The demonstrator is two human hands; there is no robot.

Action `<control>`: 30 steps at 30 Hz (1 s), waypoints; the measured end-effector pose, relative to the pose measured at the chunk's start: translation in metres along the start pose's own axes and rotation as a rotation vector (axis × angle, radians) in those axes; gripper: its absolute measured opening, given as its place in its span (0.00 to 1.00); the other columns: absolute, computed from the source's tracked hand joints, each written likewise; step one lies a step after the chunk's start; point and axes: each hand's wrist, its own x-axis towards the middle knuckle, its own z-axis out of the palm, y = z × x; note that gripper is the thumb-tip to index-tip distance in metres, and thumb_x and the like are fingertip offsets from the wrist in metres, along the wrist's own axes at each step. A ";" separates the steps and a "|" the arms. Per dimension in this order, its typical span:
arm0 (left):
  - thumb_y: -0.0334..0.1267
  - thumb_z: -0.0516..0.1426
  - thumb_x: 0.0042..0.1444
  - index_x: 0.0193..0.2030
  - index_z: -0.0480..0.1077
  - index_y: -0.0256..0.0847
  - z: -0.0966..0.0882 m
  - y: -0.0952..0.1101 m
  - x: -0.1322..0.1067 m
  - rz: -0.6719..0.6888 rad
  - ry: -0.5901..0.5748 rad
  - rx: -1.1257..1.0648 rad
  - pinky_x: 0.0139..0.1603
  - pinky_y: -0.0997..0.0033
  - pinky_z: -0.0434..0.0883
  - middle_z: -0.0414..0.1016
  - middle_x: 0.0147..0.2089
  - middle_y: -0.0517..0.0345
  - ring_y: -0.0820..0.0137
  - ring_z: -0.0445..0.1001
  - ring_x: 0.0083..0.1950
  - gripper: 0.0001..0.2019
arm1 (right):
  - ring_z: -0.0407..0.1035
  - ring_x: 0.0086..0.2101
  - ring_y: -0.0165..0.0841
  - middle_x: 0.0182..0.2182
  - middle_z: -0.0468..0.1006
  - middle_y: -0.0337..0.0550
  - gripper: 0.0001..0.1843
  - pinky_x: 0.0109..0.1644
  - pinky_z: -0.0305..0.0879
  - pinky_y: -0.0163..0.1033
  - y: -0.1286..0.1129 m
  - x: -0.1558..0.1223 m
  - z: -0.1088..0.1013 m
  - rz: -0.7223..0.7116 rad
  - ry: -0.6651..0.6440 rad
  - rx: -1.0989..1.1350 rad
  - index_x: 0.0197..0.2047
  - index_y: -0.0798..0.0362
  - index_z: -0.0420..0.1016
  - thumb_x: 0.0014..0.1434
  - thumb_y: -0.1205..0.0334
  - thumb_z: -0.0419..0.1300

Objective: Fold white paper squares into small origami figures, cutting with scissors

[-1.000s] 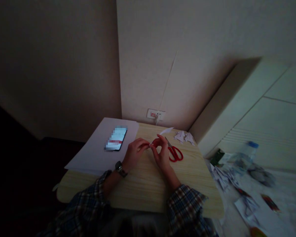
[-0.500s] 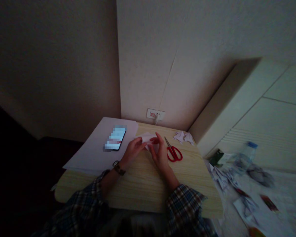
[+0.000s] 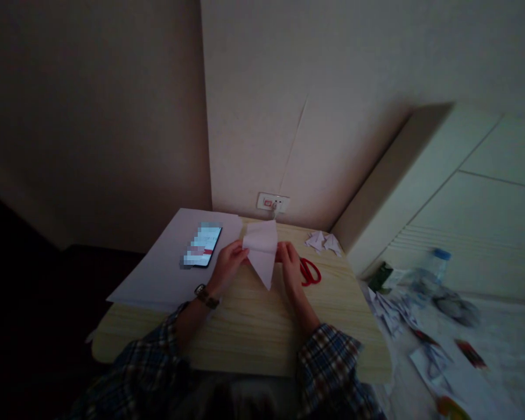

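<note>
A folded piece of white paper [image 3: 262, 248] is held up over the table, with a crease across it and a point hanging toward me. My left hand [image 3: 228, 263] pinches its left edge. On the opposite edge, my right hand [image 3: 289, 262] grips it with curled fingers. Red-handled scissors [image 3: 310, 272] lie just right of my right hand, their blades hidden behind it. To the left, a lit phone [image 3: 205, 248] rests on large white paper sheets [image 3: 157, 280].
Small folded paper pieces [image 3: 322, 241] sit at the back right of the wooden table [image 3: 249, 344]. A wall socket [image 3: 273, 202] with a plug is behind. Right of the table are a plastic bottle [image 3: 439, 265], crumpled papers [image 3: 387, 312] and a pale cabinet [image 3: 476, 204].
The white paper has opened out between my hands from a narrower, tilted shape, and its point now hangs down. My hands have moved slightly apart, and the right one now covers the scissor blades.
</note>
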 end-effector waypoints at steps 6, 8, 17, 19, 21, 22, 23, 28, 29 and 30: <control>0.42 0.64 0.44 0.34 0.72 0.37 -0.001 -0.002 0.002 -0.009 0.001 0.008 0.31 0.69 0.74 0.79 0.30 0.58 0.65 0.78 0.32 0.13 | 0.69 0.26 0.33 0.24 0.74 0.38 0.15 0.29 0.67 0.37 -0.003 0.001 0.001 0.097 -0.143 0.179 0.28 0.51 0.70 0.60 0.50 0.54; 0.43 0.64 0.45 0.36 0.73 0.37 -0.001 -0.002 0.001 -0.008 -0.002 0.008 0.31 0.69 0.74 0.79 0.31 0.57 0.65 0.78 0.32 0.14 | 0.70 0.27 0.34 0.26 0.76 0.39 0.12 0.31 0.68 0.37 -0.005 0.002 0.000 0.109 -0.162 0.223 0.28 0.51 0.71 0.56 0.52 0.59; 0.45 0.65 0.44 0.38 0.71 0.37 0.002 0.003 -0.001 0.029 0.012 0.006 0.35 0.69 0.73 0.80 0.33 0.57 0.64 0.78 0.35 0.17 | 0.69 0.27 0.32 0.24 0.76 0.36 0.08 0.31 0.65 0.36 -0.006 0.004 0.002 0.157 -0.182 0.345 0.28 0.51 0.75 0.50 0.56 0.64; 0.45 0.64 0.45 0.38 0.72 0.37 0.001 0.004 -0.002 0.039 0.017 0.010 0.35 0.70 0.73 0.79 0.31 0.59 0.66 0.78 0.34 0.16 | 0.68 0.26 0.32 0.23 0.75 0.36 0.07 0.30 0.65 0.36 -0.007 0.004 0.003 0.164 -0.196 0.360 0.27 0.51 0.75 0.48 0.56 0.65; 0.44 0.64 0.46 0.35 0.71 0.37 0.000 0.004 -0.002 0.053 0.034 0.018 0.34 0.73 0.72 0.78 0.29 0.61 0.67 0.77 0.33 0.14 | 0.68 0.25 0.31 0.23 0.74 0.35 0.07 0.30 0.66 0.36 -0.009 0.003 0.005 0.170 -0.207 0.376 0.30 0.50 0.75 0.47 0.57 0.66; 0.43 0.64 0.46 0.33 0.71 0.38 0.000 0.003 -0.001 0.058 0.040 0.022 0.33 0.74 0.71 0.77 0.28 0.62 0.68 0.76 0.32 0.13 | 0.68 0.25 0.31 0.22 0.73 0.34 0.08 0.30 0.66 0.36 -0.010 0.003 0.005 0.172 -0.208 0.383 0.31 0.50 0.75 0.47 0.57 0.66; 0.43 0.63 0.46 0.32 0.70 0.38 -0.001 0.003 -0.001 0.059 0.042 0.027 0.32 0.74 0.71 0.76 0.27 0.62 0.69 0.76 0.31 0.12 | 0.68 0.24 0.31 0.22 0.73 0.34 0.09 0.30 0.66 0.36 -0.010 0.002 0.005 0.173 -0.205 0.388 0.33 0.49 0.75 0.47 0.58 0.66; 0.43 0.64 0.45 0.36 0.72 0.37 -0.001 0.001 0.000 0.036 -0.047 0.066 0.33 0.71 0.72 0.79 0.29 0.59 0.66 0.77 0.32 0.14 | 0.72 0.32 0.34 0.30 0.78 0.38 0.11 0.35 0.69 0.37 -0.015 0.002 0.003 0.168 -0.166 0.402 0.36 0.50 0.75 0.48 0.58 0.66; 0.42 0.64 0.44 0.37 0.72 0.37 0.000 0.000 0.000 0.031 -0.070 0.077 0.33 0.71 0.72 0.79 0.30 0.58 0.64 0.78 0.33 0.15 | 0.73 0.35 0.36 0.33 0.80 0.40 0.11 0.36 0.69 0.38 -0.015 0.002 0.002 0.169 -0.160 0.404 0.37 0.51 0.76 0.49 0.57 0.65; 0.42 0.65 0.43 0.37 0.73 0.37 0.001 0.000 0.000 0.027 -0.087 0.088 0.33 0.70 0.72 0.79 0.30 0.58 0.63 0.78 0.34 0.15 | 0.73 0.36 0.36 0.35 0.81 0.41 0.12 0.38 0.70 0.38 -0.016 0.002 0.002 0.171 -0.154 0.406 0.38 0.51 0.76 0.49 0.57 0.65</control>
